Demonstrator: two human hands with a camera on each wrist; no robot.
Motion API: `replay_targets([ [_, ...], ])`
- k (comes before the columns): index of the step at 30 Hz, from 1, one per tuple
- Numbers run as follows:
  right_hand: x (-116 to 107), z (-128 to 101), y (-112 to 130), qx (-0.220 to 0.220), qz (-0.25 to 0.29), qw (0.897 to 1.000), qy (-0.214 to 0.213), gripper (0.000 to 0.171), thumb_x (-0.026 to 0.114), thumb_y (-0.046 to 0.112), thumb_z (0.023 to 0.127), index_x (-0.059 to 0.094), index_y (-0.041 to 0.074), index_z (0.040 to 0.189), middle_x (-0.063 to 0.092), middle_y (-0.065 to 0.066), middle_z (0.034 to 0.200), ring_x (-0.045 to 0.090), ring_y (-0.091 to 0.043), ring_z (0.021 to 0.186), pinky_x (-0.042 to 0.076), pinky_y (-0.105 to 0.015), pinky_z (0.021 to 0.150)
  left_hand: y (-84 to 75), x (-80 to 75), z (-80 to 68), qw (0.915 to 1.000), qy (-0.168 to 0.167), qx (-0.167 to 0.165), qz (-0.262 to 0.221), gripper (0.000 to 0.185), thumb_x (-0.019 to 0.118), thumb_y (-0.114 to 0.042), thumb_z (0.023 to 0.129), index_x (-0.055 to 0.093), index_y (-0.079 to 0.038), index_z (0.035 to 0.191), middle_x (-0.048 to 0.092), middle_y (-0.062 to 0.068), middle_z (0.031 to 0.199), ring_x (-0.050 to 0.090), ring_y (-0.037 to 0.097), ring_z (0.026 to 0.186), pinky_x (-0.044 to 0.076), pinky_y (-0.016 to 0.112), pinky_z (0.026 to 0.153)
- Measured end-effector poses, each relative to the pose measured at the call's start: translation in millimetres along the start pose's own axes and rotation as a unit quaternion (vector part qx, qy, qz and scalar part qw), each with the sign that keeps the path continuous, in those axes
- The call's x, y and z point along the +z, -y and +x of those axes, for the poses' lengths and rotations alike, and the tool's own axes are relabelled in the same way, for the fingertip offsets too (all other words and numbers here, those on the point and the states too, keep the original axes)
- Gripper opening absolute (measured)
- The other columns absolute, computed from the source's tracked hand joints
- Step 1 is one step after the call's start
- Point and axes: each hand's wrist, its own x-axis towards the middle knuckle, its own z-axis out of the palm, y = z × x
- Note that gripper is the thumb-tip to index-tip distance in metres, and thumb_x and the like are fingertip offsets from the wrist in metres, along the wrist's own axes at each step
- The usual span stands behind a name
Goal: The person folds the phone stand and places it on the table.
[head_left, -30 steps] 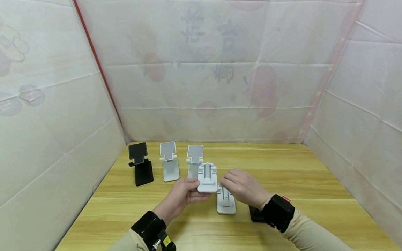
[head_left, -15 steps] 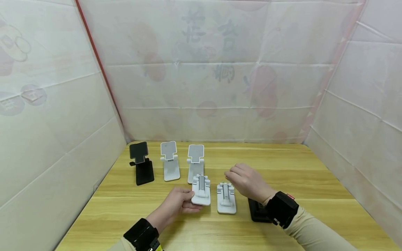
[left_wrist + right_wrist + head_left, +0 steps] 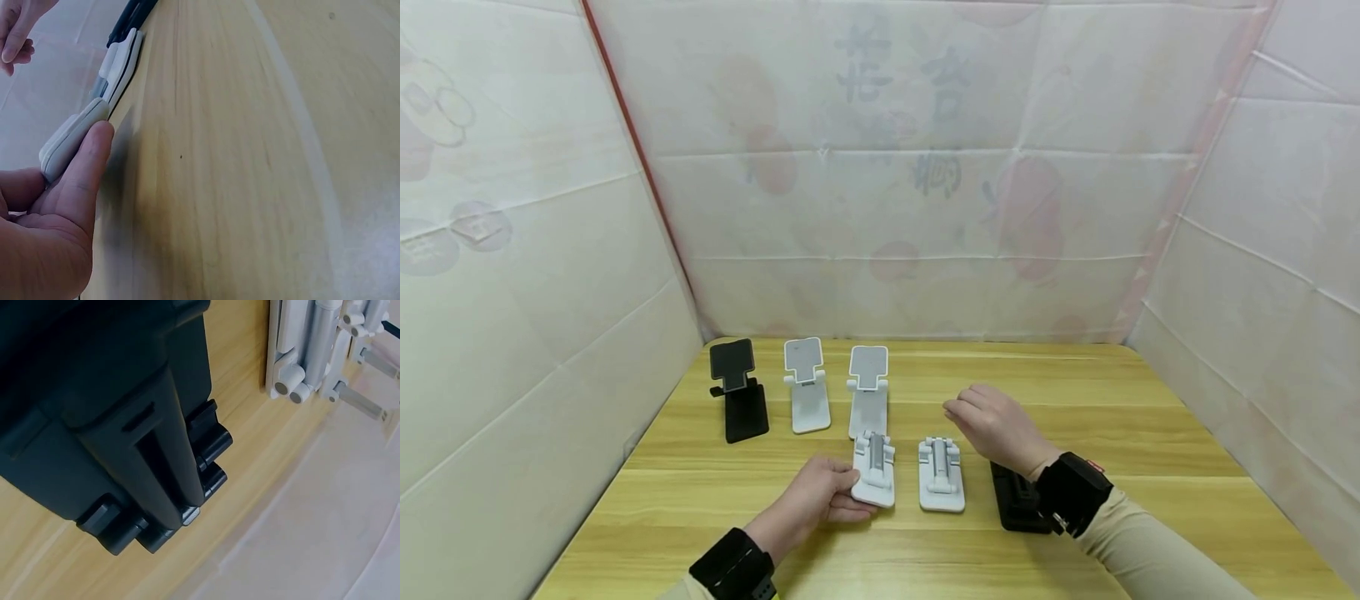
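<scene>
My left hand (image 3: 812, 504) pinches a folded white phone stand (image 3: 876, 483) by its near left edge, thumb on top and fingers beneath. In the left wrist view this stand (image 3: 74, 142) is tilted, with a shadow on the wood below it. A second folded white phone stand (image 3: 941, 477) lies flat just to its right. My right hand (image 3: 996, 429) hovers with loosely curled fingers and nothing in them. Partly hidden under the right wrist is a folded black phone stand (image 3: 1017, 505), which looms large in the right wrist view.
Three unfolded phone stands stand at the back left of the wooden table (image 3: 1075, 383): a black one (image 3: 745, 412), a white one (image 3: 809, 408) and another white one (image 3: 868, 408), whose base is close behind the held stand. Fabric walls (image 3: 880, 208) enclose the back and both sides.
My left hand has brought the folded white stand down and to the left, away from the second folded one. My right hand has drawn slightly up and to the right.
</scene>
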Motion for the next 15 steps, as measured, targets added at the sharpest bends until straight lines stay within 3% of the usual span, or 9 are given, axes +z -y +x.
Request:
replay_targets([
  [10, 1.7, -2.4, -5.5, 0.023, 0.004, 1.0, 0.018, 0.016, 0.061, 0.015, 0.104, 0.073, 0.005, 0.103, 0.065, -0.001, 0.085, 0.059, -0.013, 0.073, 0.053, -0.026, 0.063, -3.2, 0.1, -4.5, 0.9956, -0.052, -0.037, 0.068, 0.04, 0.055, -0.008, 0.103, 0.053, 0.02, 0.132, 0.075, 0.019, 0.093, 0.076, 0.029, 0.082, 0.066, 0.041, 0.074],
  [13, 1.5, -4.8, -7.8, 0.027, 0.006, 0.999, 0.021, 0.008, 0.071, 0.008, 0.095, 0.073, 0.006, 0.102, 0.064, -0.001, 0.084, 0.058, -0.013, 0.072, 0.052, -0.026, 0.062, -5.1, -2.2, -6.1, 0.9905, -0.074, -0.038, 0.109, 0.034, 0.058, -0.005, 0.099, 0.06, 0.017, 0.125, 0.075, 0.017, 0.088, 0.076, 0.027, 0.077, 0.067, 0.038, 0.07],
  [15, 0.9, -7.4, -9.4, 0.031, 0.005, 0.999, 0.024, 0.014, 0.077, 0.005, 0.088, 0.073, 0.006, 0.101, 0.064, -0.001, 0.084, 0.057, -0.013, 0.072, 0.052, -0.026, 0.061, -6.9, -4.0, -7.6, 0.9861, -0.088, -0.033, 0.137, 0.031, 0.059, -0.005, 0.097, 0.065, 0.015, 0.119, 0.074, 0.016, 0.085, 0.075, 0.024, 0.073, 0.066, 0.036, 0.066],
])
